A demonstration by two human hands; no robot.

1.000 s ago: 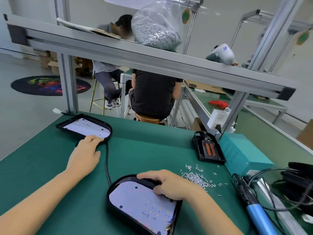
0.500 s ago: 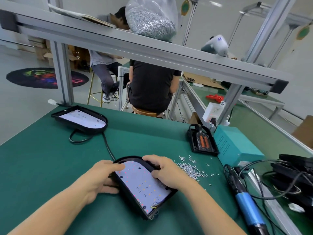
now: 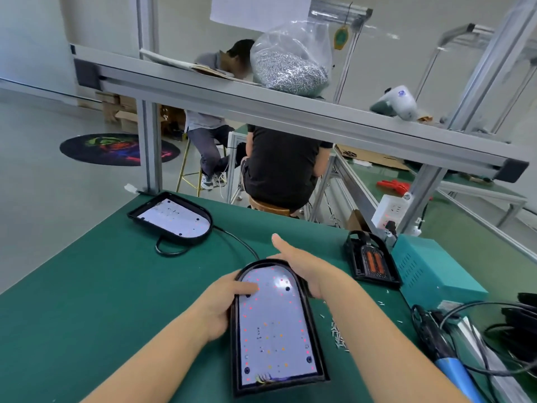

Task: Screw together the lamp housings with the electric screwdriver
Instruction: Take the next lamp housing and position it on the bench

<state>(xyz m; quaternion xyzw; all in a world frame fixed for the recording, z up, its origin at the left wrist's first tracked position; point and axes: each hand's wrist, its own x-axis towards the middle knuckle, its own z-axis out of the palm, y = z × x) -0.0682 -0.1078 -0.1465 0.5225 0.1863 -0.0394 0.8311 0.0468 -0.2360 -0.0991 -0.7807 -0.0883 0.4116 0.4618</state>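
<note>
While my left hand grips the left rim of the near lamp housing, thumb laid on its white LED board, my right hand rests released, fingers straight, along the housing's curved far edge on the green worktop. A second lamp housing lies well apart at the far left, its black cable trailing toward me, while loose screws sit just right of the near housing and the blue-handled electric screwdriver lies untouched at the right beside a teal power box.
</note>
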